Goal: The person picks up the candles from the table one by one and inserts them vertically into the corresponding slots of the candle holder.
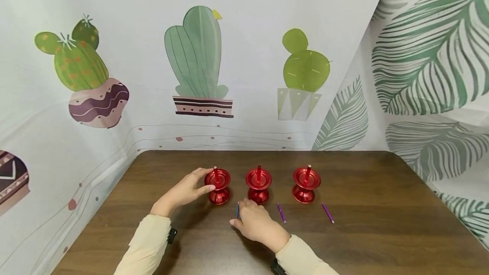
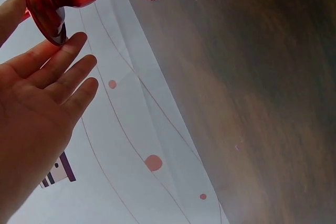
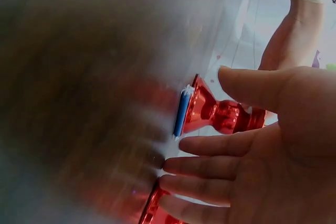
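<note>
Three shiny red pedestal holders stand in a row, each a dish on a flared foot with an upright red rod. My left hand [image 1: 187, 188] is at the left holder [image 1: 220, 196], thumb and index finger along its dish rim; in the left wrist view the fingers [image 2: 76, 74] are extended beside the dish [image 2: 44, 11]. Over the table, in front of the middle holder [image 1: 258, 195], my right hand [image 1: 256, 222] reaches with straight fingers and thumb spread. A thin blue stick [image 1: 237, 210] lies just left of its fingertips, and also shows in the right wrist view [image 3: 182, 113].
The right holder [image 1: 304, 194] stands apart from both hands. Two thin purple sticks lie on the brown wooden table [image 1: 382, 232]: one purple stick [image 1: 281, 213] right of my right hand, another purple stick [image 1: 327, 213] farther right. A cactus-printed cloth [image 1: 252, 75] hangs behind the table.
</note>
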Motion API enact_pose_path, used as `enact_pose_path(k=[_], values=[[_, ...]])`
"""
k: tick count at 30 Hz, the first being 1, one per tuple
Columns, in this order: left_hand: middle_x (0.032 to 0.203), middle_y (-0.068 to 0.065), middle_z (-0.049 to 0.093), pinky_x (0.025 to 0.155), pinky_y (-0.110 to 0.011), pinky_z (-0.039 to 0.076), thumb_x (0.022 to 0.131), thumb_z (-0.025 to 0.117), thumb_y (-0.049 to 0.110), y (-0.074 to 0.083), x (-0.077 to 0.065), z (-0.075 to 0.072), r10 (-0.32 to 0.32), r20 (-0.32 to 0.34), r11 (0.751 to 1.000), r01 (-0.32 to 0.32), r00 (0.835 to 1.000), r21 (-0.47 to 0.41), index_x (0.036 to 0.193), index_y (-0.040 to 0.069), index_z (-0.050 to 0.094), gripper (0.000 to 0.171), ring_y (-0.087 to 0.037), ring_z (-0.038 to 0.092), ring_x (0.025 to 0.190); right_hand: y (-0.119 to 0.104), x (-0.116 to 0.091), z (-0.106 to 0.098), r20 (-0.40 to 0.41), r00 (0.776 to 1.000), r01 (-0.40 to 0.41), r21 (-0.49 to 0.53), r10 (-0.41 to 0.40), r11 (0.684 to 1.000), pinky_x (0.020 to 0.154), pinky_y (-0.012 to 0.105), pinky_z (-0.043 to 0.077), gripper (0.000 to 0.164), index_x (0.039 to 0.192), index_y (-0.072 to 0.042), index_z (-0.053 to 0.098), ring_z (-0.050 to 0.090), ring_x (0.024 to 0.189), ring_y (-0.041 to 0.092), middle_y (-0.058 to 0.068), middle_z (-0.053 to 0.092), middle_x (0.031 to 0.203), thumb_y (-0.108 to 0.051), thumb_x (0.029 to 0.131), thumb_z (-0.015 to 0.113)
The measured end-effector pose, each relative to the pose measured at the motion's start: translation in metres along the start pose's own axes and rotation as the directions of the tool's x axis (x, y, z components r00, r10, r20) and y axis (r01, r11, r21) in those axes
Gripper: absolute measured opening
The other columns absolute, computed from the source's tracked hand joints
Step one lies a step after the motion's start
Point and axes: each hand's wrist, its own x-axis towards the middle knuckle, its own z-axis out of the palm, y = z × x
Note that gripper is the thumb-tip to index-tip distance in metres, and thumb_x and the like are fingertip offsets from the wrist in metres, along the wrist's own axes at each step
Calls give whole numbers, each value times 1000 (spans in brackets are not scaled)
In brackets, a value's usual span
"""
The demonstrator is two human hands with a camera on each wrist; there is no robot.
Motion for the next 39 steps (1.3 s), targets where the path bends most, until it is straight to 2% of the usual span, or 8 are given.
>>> enact_pose_path(k=[4, 7, 11, 15, 23, 27, 34, 39], values=[[129, -18, 55, 103, -52, 38, 91, 67, 25, -1, 1, 0, 32, -6, 999, -32, 999, 1, 136, -5, 48, 57, -35, 50, 123, -6, 1, 2, -1, 1000, -10, -102, 10, 995, 97, 51, 45, 59, 125, 9, 57, 51, 122, 39, 26, 54, 130, -39, 90, 65], [127, -18, 56, 103, -52, 39, 91, 67, 23, -1, 1, 0, 44, -11, 999, -44, 999, -2, 135, -6, 48, 56, -35, 51, 122, -10, 4, 4, -33, 999, -7, -206, 0, 979, 91, 47, 47, 58, 121, 7, 61, 56, 112, 35, 22, 59, 122, -41, 88, 67], [127, -18, 56, 103, -52, 39, 90, 68, 24, -2, 1, 0, 38, -9, 999, -38, 999, -1, 135, -5, 49, 57, -34, 52, 122, -15, 10, 9, -89, 996, -7, -311, -22, 950, 82, 42, 49, 53, 111, 2, 66, 59, 94, 28, 14, 62, 101, -43, 84, 71], [128, -17, 56, 103, -52, 39, 90, 68, 25, -3, 2, 0, 31, -6, 999, -31, 1000, -8, 136, -4, 48, 58, -34, 52, 122, -19, 17, 10, -121, 992, -9, -364, -38, 931, 75, 37, 49, 40, 101, -3, 66, 58, 86, 24, 9, 58, 87, -38, 83, 74], [127, -17, 56, 103, -52, 39, 91, 68, 25, -2, 2, 1, 37, -12, 999, -37, 999, -25, 136, -4, 48, 57, -34, 52, 122, -22, 25, 8, -131, 991, -28, -398, -26, 917, 72, 36, 48, 22, 103, -5, 68, 55, 87, 24, 10, 57, 88, -18, 85, 71], [127, -16, 56, 103, -52, 39, 91, 68, 26, -3, 1, 1, 37, -12, 999, -37, 999, -17, 136, -4, 48, 58, -33, 52, 122, -22, 25, 9, -116, 993, -36, -392, -10, 919, 74, 37, 47, 24, 103, -4, 68, 54, 93, 25, 11, 56, 92, -16, 83, 72], [127, -17, 56, 103, -52, 39, 91, 68, 25, -3, 1, 2, 44, -16, 999, -44, 999, -11, 135, -5, 49, 57, -34, 51, 122, -22, 23, 8, -88, 996, -19, -360, -14, 933, 89, 44, 47, 34, 111, 0, 65, 50, 118, 37, 17, 59, 111, -15, 81, 74], [128, -19, 56, 103, -53, 39, 91, 68, 24, 0, 1, 1, 29, -11, 1000, -29, 1000, -10, 135, -6, 49, 57, -35, 51, 122, -22, 18, 7, -114, 992, 17, -344, -60, 939, 93, 45, 46, 37, 113, -1, 63, 50, 119, 39, 18, 58, 113, -13, 79, 75]])
